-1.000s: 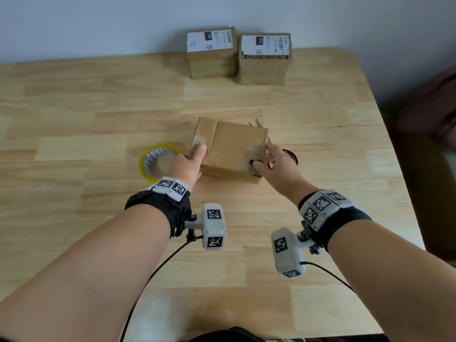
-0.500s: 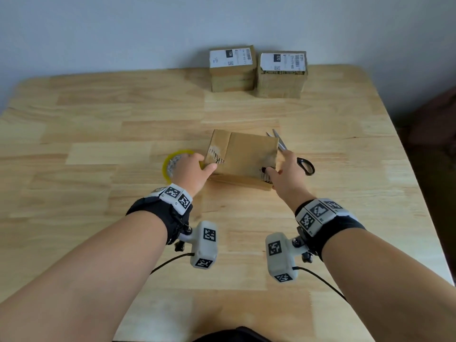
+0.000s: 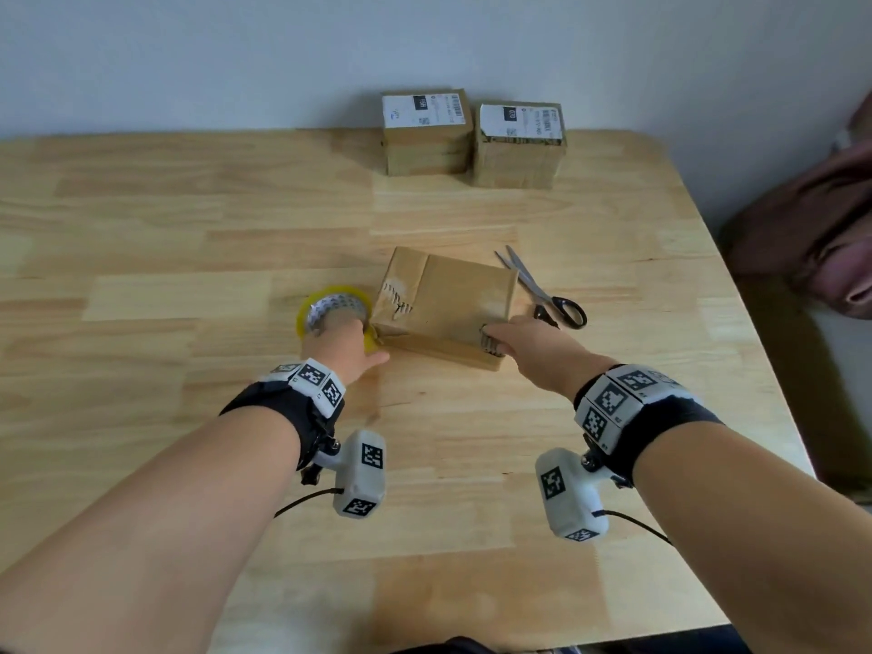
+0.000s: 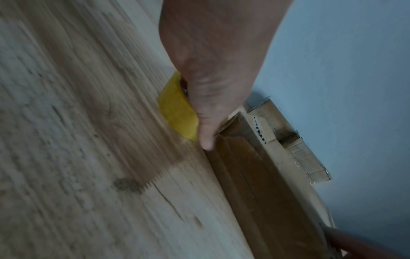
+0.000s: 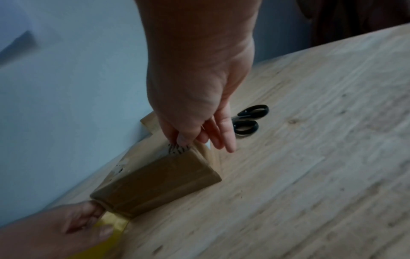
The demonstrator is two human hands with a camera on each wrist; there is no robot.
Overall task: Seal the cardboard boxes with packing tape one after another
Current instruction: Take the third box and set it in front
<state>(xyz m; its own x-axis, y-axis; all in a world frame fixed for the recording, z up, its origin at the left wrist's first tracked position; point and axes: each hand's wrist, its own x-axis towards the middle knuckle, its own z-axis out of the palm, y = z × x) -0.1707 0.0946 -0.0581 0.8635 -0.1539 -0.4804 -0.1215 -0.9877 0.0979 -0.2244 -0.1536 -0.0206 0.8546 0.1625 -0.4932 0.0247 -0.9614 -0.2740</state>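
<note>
Pale blue-grey wall backs a light wooden table [image 3: 188,285], and the work sits at its middle. A flat cardboard box [image 3: 453,299] lies there with its torn, corrugated edges showing at two corners and older glossy tape across its top. The right hand [image 3: 533,346] holds the box's near right corner, thumb and forefinger pinched on the ragged cardboard while the other fingers [image 5: 226,129] trail loosely past the edge. The left hand [image 3: 347,344] is on the yellow roll of packing tape [image 3: 332,306], which lies touching the box's left side; the thumb lies along the outside of the roll and fingers seem to curl into it, so it looks gripped, though the fingertips are hidden. Black-handled scissors [image 3: 547,295] lie just right of the box, untouched.

At the far edge two more cardboard boxes, the left far box [image 3: 427,134] and the right far box [image 3: 519,148], stand side by side with shipping labels on top; whether they are sealed cannot be told from here.

By my judgement the sealing of this middle box is only starting: no fresh strip is drawn from the roll, nothing is cut, and taping, cutting and pressing down all remain.
</note>
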